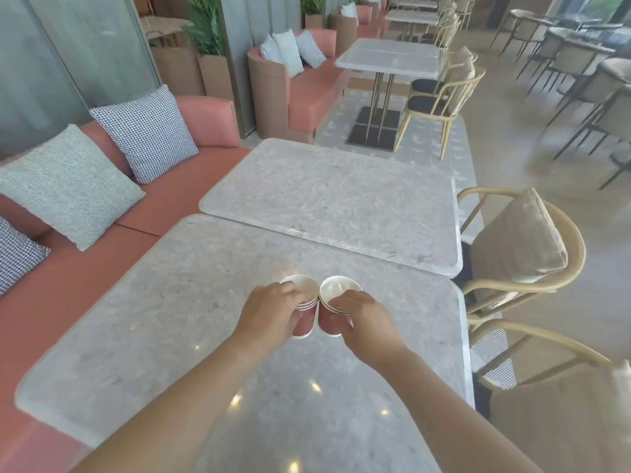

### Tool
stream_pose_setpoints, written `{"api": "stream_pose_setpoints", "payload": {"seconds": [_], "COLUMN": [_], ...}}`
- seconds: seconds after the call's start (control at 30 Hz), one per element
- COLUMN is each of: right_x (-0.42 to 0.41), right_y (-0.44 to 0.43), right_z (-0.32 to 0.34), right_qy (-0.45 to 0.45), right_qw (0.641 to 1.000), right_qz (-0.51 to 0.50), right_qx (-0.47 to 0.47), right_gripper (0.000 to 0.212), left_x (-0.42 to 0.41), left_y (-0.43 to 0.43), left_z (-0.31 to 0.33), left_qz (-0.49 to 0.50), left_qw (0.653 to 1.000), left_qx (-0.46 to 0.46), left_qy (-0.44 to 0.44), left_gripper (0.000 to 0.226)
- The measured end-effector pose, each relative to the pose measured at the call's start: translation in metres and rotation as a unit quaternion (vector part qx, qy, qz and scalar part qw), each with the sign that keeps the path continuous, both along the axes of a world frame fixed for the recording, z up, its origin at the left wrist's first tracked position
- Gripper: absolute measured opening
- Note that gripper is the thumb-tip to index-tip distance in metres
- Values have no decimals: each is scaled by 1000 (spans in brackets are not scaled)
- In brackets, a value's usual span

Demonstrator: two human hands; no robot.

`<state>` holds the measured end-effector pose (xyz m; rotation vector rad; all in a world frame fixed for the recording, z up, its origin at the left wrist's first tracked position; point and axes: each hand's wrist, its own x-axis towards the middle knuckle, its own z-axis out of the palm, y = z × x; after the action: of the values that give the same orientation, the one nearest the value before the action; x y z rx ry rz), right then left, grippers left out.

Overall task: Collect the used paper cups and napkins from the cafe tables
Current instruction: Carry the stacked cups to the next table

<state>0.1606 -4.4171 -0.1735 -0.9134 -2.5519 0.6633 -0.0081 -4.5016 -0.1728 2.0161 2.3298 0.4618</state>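
Two stacks of red paper cups with white insides stand side by side, touching, on the near grey stone table (164,322). My left hand (273,310) grips the left cup stack (305,303) at its rim and side. My right hand (363,319) grips the right cup stack (336,298) the same way. Something white, perhaps a napkin, lies inside the right stack's top cup. Each stack shows several nested rims.
A second grey table (334,199) adjoins the near one at the far side. A pink bench (61,302) with cushions runs along the left. Wooden chairs (522,254) stand at the right, and more tables and chairs stand further back.
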Motion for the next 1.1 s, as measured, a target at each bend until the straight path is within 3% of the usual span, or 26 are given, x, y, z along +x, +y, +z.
{"api": "stream_pose_setpoints", "payload": {"seconds": [0.3,0.47,0.53,0.63,0.77,0.9,1.1], "right_x": [65,79,79,77,76,79,76], "right_y": [-45,-78,-98,-134,-179,-218,-299], "right_z": [1,8,11,14,16,17,29], "right_qy": [68,101,115,128,131,134,112], "right_qw": [988,969,958,940,906,875,833], "right_qz": [138,224,261,315,401,460,537], "right_qx": [12,1,-5,-24,-44,-67,-65], "right_gripper": [17,24,26,29,33,38,28], "left_x": [85,128,146,173,204,229,267], "left_y": [-89,-163,-195,-242,-289,-330,-413], "left_z": [5,20,23,26,30,36,53], "left_qz": [121,223,283,371,468,503,570], "left_qw": [991,972,955,914,870,844,801], "left_qx": [33,73,91,138,119,113,141], "left_qy": [-46,-21,-20,-90,-102,-151,-114], "left_gripper": [24,35,37,32,23,21,23]}}
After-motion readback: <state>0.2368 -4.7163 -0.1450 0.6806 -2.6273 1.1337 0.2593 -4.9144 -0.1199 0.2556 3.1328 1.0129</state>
